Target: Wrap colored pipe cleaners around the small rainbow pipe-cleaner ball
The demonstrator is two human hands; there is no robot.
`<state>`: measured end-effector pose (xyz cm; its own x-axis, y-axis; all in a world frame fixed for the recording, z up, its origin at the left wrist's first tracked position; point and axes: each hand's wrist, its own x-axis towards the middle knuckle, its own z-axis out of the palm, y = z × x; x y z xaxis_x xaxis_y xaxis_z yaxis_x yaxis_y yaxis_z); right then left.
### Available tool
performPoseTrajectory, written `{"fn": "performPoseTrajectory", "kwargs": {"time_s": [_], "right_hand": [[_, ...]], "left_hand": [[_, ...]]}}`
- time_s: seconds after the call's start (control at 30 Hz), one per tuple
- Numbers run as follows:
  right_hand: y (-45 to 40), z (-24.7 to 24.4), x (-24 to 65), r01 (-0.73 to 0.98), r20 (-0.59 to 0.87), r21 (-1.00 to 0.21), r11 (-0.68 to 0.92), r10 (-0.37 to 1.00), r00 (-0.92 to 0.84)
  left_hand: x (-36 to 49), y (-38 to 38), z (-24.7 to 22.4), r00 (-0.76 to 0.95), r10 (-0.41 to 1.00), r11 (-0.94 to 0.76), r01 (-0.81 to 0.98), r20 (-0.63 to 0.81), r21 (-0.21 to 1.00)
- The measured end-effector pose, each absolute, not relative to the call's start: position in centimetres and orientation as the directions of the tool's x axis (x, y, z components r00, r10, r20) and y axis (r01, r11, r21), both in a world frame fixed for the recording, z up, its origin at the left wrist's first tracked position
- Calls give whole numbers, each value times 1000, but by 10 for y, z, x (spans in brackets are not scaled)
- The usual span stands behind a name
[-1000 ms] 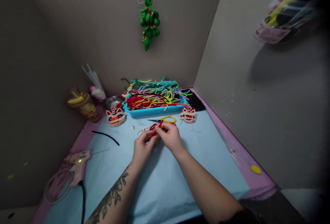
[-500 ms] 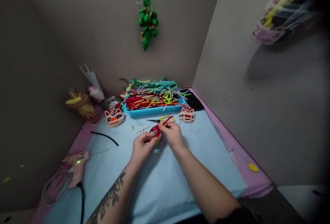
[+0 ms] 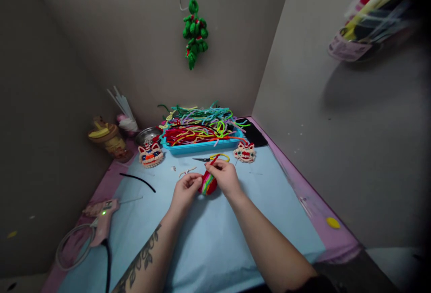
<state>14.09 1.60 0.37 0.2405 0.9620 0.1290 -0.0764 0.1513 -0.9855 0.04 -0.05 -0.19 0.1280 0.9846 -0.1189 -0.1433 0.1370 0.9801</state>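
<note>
Between my hands is a small rounded piece [image 3: 209, 185] made of red pipe cleaners with rainbow-coloured stripes. My left hand [image 3: 187, 188] pinches its left edge between thumb and fingers. On the other side my right hand [image 3: 225, 174] grips a red pipe cleaner end [image 3: 214, 160] that sticks up from the top of the piece. Just beyond the fingers lie yellow-handled scissors [image 3: 219, 157], their dark blades pointing left. Short beige pipe cleaner scraps [image 3: 187, 171] rest on the cloth beside my left fingers.
A blue tray [image 3: 202, 148] heaped with coloured pipe cleaners stands at the back. Two lion-head pieces [image 3: 151, 154] flank it. At left are a black pipe cleaner [image 3: 138, 180] and a pink glue gun [image 3: 103, 225] with a green light and cord. A metal bowl [image 3: 148, 135] sits behind.
The red piece has turned in my hands, so its striped side now shows more fully. My left hand has shifted slightly to its left edge. The whole view has moved a little.
</note>
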Motion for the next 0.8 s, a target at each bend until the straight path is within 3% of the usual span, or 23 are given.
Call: {"fn": "performPoseTrajectory", "kwargs": {"time_s": [0.2,0.43,0.67,0.8], "right_hand": [[12,8,136,-30,141,-988,151,966,217],[18,10,161,-6,190,-982,191,980,54],[17,11,169,167,226,-942,291,918,-326],[12,12,166,126,167,-966,227,915,-367]], "left_hand": [[3,-3,-4,201,967,197,-205,-156,959],[-4,-3,0,237,965,170,-235,-113,957],[-15,-1,3,353,935,73,-96,-35,993],[-19,0,5,446,893,110,-85,-61,990]]}}
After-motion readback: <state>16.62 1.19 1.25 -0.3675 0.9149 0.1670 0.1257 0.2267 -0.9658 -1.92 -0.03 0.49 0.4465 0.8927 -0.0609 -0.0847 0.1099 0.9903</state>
